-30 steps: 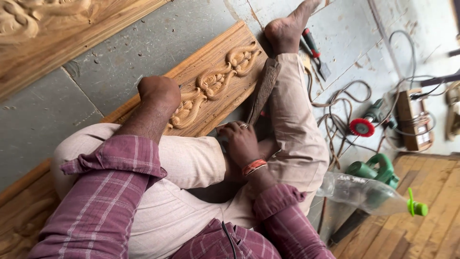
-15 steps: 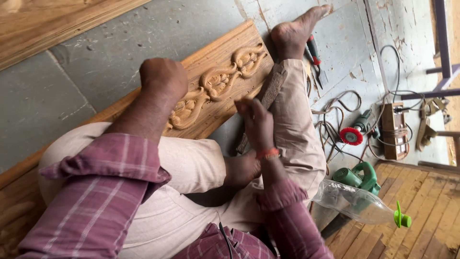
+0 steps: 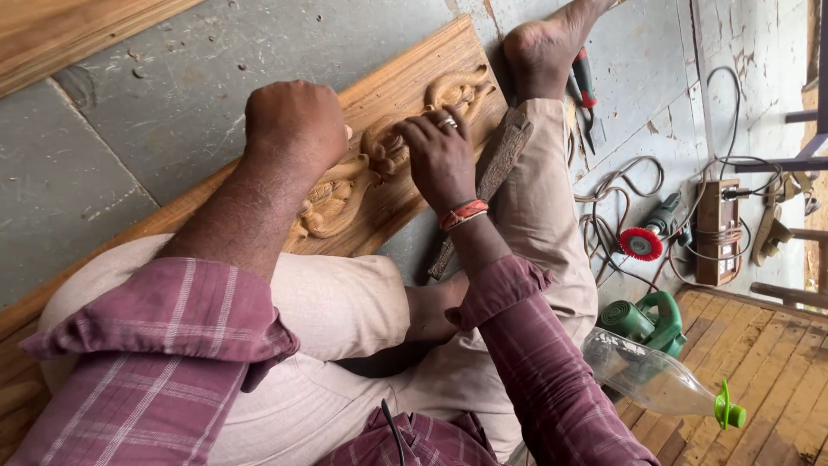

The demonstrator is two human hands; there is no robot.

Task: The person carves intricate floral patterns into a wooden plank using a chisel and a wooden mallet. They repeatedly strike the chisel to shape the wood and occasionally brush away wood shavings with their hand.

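Note:
A long wooden plank (image 3: 414, 73) lies slanted on the grey stone floor, with a scroll ornament (image 3: 332, 203) carved into it. My left hand (image 3: 293, 125) is a closed fist resting on the ornament's upper edge; anything inside the fist is hidden. My right hand (image 3: 440, 160), with a ring and a red wristband, lies on the carving just to the right, fingers curled onto the wood. A rough wooden mallet (image 3: 504, 151) rests on my right leg beside that hand. My bare foot (image 3: 539, 52) sits past the plank's end.
Red-handled hand tools (image 3: 585, 73) lie by the foot. To the right are tangled cables, a grinder with a red wheel (image 3: 642, 242), a wooden box (image 3: 716, 229), a green power tool (image 3: 642, 319) and a plastic bottle (image 3: 655, 380). Another board (image 3: 69, 34) lies top left.
My right hand has risen from my lap to the carving, beside the left fist. The left fist has stayed on the plank.

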